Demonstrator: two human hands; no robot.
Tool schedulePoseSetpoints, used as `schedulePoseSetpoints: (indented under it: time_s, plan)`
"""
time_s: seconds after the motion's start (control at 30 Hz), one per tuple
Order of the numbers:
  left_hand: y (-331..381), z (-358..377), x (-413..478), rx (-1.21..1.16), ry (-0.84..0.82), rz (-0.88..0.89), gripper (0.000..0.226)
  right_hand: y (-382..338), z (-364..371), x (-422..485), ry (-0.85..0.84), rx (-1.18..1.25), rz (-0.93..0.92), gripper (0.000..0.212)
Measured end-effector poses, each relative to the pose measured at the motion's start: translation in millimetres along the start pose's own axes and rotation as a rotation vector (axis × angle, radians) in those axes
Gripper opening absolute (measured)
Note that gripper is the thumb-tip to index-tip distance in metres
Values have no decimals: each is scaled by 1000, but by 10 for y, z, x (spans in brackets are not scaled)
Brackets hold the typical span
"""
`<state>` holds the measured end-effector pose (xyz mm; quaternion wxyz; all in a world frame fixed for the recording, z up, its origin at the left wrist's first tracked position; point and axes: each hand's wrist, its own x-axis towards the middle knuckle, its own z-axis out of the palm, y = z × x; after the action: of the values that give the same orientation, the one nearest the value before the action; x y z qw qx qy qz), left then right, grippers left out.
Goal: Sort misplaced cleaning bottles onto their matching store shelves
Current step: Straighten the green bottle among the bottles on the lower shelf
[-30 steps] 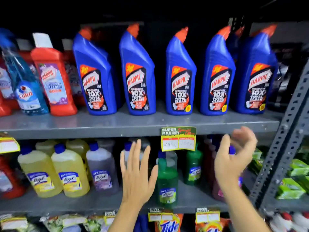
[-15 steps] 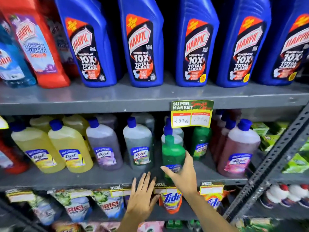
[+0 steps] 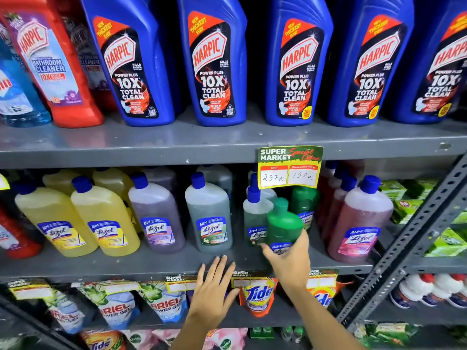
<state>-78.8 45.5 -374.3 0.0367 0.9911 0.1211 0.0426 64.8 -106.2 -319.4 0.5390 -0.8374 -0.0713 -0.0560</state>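
My right hand (image 3: 289, 258) is wrapped around the lower part of a small green bottle (image 3: 284, 223) with a green cap, tilted at the front of the middle shelf (image 3: 156, 263). Behind it stand pale green Lizol bottles (image 3: 255, 218) and another green bottle (image 3: 304, 200). My left hand (image 3: 213, 291) is spread flat with fingers apart, in front of the middle shelf's front edge, holding nothing. Yellow (image 3: 106, 221), purple (image 3: 156, 218), grey-green (image 3: 208, 215) and pink (image 3: 361, 223) Lizol bottles line the same shelf.
Blue Harpic bottles (image 3: 214, 61) fill the top shelf, with a red Harpic bathroom cleaner (image 3: 50, 64) at its left. A price tag (image 3: 290, 168) hangs from the top shelf edge. Ariel (image 3: 113, 309) and Tide (image 3: 257, 294) pouches lie below. A perforated metal post (image 3: 414, 238) slants at right.
The view has moved closer and lower. My right hand went from reaching at the green bottle to gripping and tilting it. My left hand dropped from the middle shelf to its front edge.
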Motion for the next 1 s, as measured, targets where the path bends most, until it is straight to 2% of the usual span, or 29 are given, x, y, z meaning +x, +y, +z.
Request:
schedulePoseSetpoints:
  time_s: [0.23,0.4,0.67,1.0]
  plan:
    - [2,17,14,-9,-10,-8,61,236,-447,431,74,30,33,89]
    - [18,9,15,-1,-14,-24,60,301,-496,476,43,45,41,85]
    - [41,-4,29,30,-38,-39,64,368,-535,629,-76,36,22,96]
    - [43,5,38,59,-52,-33,64,422,-534,638,-87,39,-15,96]
